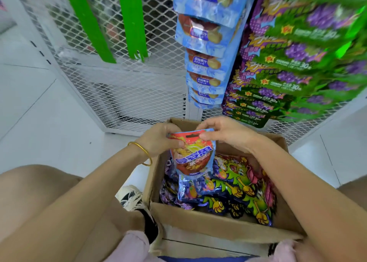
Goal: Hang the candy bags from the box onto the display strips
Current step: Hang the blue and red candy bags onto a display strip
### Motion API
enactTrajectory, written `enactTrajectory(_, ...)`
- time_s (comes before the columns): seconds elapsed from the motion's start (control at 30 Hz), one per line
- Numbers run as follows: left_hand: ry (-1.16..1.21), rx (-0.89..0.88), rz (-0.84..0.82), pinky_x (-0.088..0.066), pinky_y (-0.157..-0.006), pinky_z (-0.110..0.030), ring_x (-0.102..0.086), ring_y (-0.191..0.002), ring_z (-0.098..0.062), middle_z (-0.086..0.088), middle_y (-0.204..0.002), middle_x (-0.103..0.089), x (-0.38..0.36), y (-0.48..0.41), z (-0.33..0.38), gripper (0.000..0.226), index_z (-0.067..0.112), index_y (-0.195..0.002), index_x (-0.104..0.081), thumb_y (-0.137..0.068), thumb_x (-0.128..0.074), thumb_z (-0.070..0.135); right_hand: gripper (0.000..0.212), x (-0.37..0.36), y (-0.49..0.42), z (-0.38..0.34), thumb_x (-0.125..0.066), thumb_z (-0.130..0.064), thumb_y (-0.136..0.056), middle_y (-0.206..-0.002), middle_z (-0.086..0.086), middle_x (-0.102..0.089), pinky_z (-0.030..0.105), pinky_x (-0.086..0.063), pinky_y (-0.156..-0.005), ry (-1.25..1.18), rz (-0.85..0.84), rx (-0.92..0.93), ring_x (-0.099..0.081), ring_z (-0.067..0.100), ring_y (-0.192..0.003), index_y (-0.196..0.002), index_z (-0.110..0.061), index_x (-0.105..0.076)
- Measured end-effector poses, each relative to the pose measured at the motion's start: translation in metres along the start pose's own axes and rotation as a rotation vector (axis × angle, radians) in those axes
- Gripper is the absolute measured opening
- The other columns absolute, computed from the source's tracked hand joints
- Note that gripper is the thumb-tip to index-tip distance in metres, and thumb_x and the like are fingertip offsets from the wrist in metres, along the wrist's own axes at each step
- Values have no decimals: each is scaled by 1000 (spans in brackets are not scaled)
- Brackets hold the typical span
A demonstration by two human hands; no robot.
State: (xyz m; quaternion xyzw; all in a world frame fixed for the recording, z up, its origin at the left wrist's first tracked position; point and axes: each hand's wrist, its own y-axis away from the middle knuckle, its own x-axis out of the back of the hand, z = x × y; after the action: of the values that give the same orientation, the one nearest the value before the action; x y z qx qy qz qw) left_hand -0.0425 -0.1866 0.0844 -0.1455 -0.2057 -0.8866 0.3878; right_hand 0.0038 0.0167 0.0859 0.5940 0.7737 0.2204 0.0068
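While we hold the glossy red-and-blue foil candy bag point(191, 154) over the open brown cardboard box point(218, 222), our left hand point(158, 140) pinches its top corner; our right hand point(224, 132) pinches the top edge beside the black hang hole point(192, 136); the pouch looks light, crinkly and slippery, so we judge the stiffer sealed header the safest hold; two smooth green plastic display strips point(88, 23) hang on white wire mesh point(129, 95) beyond.

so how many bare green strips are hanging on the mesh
2. One green strip hangs at the mesh's upper left, the second strip just right of it. Any strips behind the hung bags further right are hidden.
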Motion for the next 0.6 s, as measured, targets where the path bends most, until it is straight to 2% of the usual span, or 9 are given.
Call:
enactTrajectory(0.07,35,-38,15,-41,-53,-6,-53,-49,9,12,-53,-60,10,6,22,27,17,-71,-61,-78,-63,-9,7,7,12,-27,-65,-13,-85,-80,-9,-67,13,-48,-64,88,55,50,-63,-3,-69,-86,-21,-66)
enactTrajectory(0.13,32,-87,13,-42,-52,-7,-53,-49,6,7,-59,-59,23,13,49,24,15,-70,-59,-80,-62,-8,2,13,28,-61,-64,-16,-86,-78,-7,-67,13,-46,-64,167,106,113,-61,-1,-66,-86,-16,-67)
enactTrajectory(0.2,23,-142,52,-45,-56,-16,-54,-56,-1,-4,-67,-57,41,20,78,20,13,-72,-59,-80,-62,-4,5,20,45,-100,-64,-17,-87,-74,-3,-64,10,-40,-57,263,187,199,-56,-4,-57,-89,-13,-66)
enactTrajectory(0.27,23,-222,102,-49,-61,-24,-56,-62,-10,-5,-67,-59,62,28,115,17,12,-72,-61,-81,-62,-2,5,27,63,-141,-64,-18,-87,-71,1,-61,10,-35,-51,391,285,318,-50,-1,-52,-89,-14,-66)
enactTrajectory(0.4,28,-414,114,-49,-53,-12,-58,-51,4,11,-52,-64,100,47,203,20,12,-72,-61,-83,-57,-4,6,43,99,-224,-67,-13,-83,-76,-9,-60,5,-37,-64,594,466,595,-52,-12,-64,-88,-12,-69)
enactTrajectory(0.5,18,-559,159,-49,-62,-18,-58,-58,1,9,-61,-65,127,54,268,15,16,-76,-63,-87,-56,10,3,62,124,-277,-67,-13,-82,-71,-16,-58,5,-36,-67,671,648,758,-51,-13,-66,-84,-14,-69)
enactTrajectory(0.6,139,-679,325,-49,-68,-23,-61,-74,-7,5,-82,-65,148,46,326,13,22,-85,-58,-93,-48,20,5,85,139,-318,-66,-10,-83,-70,-21,-54,3,-36,-64,657,745,852,-49,-20,-62,-85,-14,-68)
